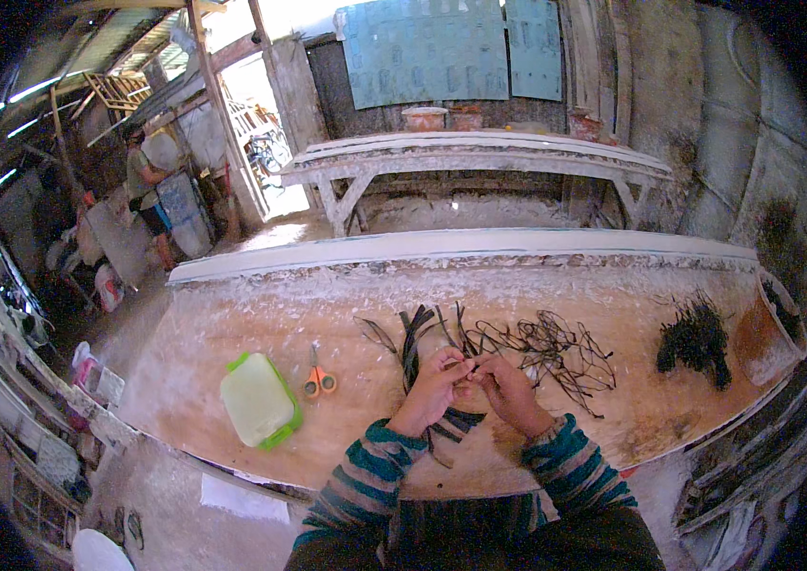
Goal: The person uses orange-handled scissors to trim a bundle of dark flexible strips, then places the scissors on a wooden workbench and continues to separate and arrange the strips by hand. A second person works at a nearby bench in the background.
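Two hands at work: I see both of mine meeting over the middle of the workbench (232, 324), forearms in striped teal sleeves coming up from the lower edge.
Far left: a person (145, 190) stands by the doorway, well apart from my bench.
Box: a pale green lidded plastic box (257, 400) lies flat on the bench, left of my hands.
Scissors: orange-handled scissors (319, 378) lie just beside the box, between it and my left hand.
Left hand: my left hand (435, 385) is closed, fingertips pinching a thin dark strip (467, 364) at its upper end.
Dark strips bundle: a bundle of flat dark strips (413, 343) lies on the bench under and just beyond my left hand.
Right hand: my right hand (508, 385) is closed too, fingertips pinched on the same thin dark strip, touching the left hand's fingertips.
Tangle: a loose tangle of thin dark strands (556, 347) spreads on the bench just right of my hands.
Dark pile: a denser dark pile (696, 340) sits further right, well apart.
Far right: a rust-coloured bucket (770, 328) stands beside that pile at the bench end.
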Motion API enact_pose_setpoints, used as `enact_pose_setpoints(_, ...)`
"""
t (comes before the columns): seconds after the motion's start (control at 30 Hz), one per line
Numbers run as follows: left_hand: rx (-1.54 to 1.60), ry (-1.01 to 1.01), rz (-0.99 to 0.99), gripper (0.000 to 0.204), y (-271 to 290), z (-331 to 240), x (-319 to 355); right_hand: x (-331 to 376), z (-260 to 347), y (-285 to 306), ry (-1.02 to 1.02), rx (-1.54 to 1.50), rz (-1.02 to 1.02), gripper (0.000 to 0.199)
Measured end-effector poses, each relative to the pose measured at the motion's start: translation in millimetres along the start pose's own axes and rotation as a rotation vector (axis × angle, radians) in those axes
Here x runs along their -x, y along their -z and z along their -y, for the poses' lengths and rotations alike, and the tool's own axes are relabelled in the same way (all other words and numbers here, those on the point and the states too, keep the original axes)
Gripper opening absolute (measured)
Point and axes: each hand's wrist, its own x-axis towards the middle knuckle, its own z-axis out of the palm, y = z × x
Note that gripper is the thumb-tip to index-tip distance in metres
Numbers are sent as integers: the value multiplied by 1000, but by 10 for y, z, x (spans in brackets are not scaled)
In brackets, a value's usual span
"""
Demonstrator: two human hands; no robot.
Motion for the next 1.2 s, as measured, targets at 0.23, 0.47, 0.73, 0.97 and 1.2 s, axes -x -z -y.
enact_pose_setpoints(0.23, -64, -14, -3, 17, -100, -105, 69, -9, 36, 36, -17, 64, -111, 11)
enact_pose_setpoints(0.47, -189, -74, -135, 12, -143, -120, 91, 16, -113, -34, 63, 196, -73, 11)
enact_pose_setpoints(0.73, -569, -466, -156, 9, -234, -54, 114, 23, -39, -64, -247, -130, -130, 12)
enact_pose_setpoints(0.97, -624, -534, 16, 16, -219, -76, 153, -50, -29, 20, -518, -772, -48, 14)
enact_pose_setpoints(1.2, -844, -595, 5, 19, -228, -104, 157, -38, -123, 6, -604, -1186, -25, 10)
